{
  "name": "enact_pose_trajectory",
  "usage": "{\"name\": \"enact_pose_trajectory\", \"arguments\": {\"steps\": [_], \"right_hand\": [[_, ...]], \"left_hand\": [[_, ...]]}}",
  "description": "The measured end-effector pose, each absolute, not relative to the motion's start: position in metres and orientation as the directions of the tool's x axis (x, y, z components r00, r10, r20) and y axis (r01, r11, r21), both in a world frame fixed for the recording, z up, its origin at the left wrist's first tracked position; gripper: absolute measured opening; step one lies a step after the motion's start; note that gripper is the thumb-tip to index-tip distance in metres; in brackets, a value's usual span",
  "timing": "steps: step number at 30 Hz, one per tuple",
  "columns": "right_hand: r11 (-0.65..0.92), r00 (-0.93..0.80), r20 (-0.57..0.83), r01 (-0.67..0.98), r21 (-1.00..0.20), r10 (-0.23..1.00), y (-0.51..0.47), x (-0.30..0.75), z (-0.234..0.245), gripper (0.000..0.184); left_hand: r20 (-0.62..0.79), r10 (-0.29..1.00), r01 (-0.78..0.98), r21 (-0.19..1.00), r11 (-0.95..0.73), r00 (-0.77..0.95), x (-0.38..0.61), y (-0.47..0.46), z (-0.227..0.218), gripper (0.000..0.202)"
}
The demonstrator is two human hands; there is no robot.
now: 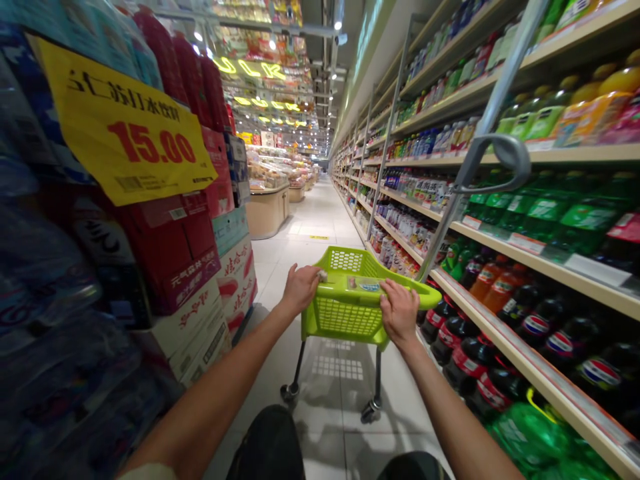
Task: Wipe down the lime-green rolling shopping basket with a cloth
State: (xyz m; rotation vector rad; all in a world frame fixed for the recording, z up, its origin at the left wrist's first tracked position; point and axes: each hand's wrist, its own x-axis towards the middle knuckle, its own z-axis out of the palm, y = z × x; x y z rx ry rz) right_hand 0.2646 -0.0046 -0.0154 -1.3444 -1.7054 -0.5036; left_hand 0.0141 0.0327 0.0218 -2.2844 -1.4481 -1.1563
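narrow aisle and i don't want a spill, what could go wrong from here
1. The green cart, gripped by the left hand and right hand, runs close to the low shelf of cola bottles; drifting right might knock some off.
2. The stacked cartons crowd the left side, so a wheel could clip them.
3. The cart's tall grey handle leans toward the shelves and may snag an edge.

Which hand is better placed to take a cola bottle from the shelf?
Probably the right hand: the cola bottles stand on its side, near the green cart; the left hand is farther.
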Motion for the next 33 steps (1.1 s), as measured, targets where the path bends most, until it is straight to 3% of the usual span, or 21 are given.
{"name": "enact_pose_trajectory", "arguments": {"steps": [5,10,14,16,20,22,27,31,33], "right_hand": [[0.344,-0.034,0.801,0.913,-0.218,0.598,0.006,0.308,-0.016,0.034],[0.152,0.165,0.798,0.94,-0.305,0.579,-0.009,0.334,-0.002,0.038],[0.357,0.03,0.816,0.89,-0.286,0.578,-0.042,0.316,0.004,0.039],[0.424,-0.033,0.796,0.859,-0.286,0.605,-0.055,0.309,0.002,0.039],[0.358,0.061,0.769,0.86,-0.364,0.636,-0.062,0.307,-0.003,0.038],[0.341,0.059,0.759,0.869,-0.358,0.649,-0.061,0.308,-0.004,0.037],[0.324,0.093,0.805,0.883,-0.338,0.586,-0.058,0.317,-0.005,0.034],[0.342,0.082,0.809,0.878,-0.334,0.582,-0.059,0.329,-0.007,0.033],[0.343,0.091,0.82,0.878,-0.334,0.565,-0.059,0.331,-0.008,0.033]], "left_hand": [[0.772,0.572,0.784,0.162,-0.599,0.278,0.055,0.001,0.015,0.019],[0.859,0.332,0.575,0.055,-0.817,0.39,0.111,-0.034,0.012,0.023],[0.882,0.202,0.38,0.029,-0.925,0.425,0.123,-0.036,0.004,0.025],[0.889,0.267,0.365,0.125,-0.923,0.372,0.115,-0.025,-0.006,0.026],[0.858,0.487,0.453,0.373,-0.81,0.164,0.107,-0.006,-0.024,0.026],[0.857,0.477,0.416,0.368,-0.832,0.195,0.121,-0.008,-0.026,0.026],[0.887,0.284,0.259,0.196,-0.946,0.364,0.165,-0.021,-0.024,0.029],[0.856,0.416,0.391,0.285,-0.875,0.308,0.142,0.005,-0.046,0.029],[0.843,0.507,0.473,0.378,-0.796,0.179,0.126,0.017,-0.058,0.029]]}}
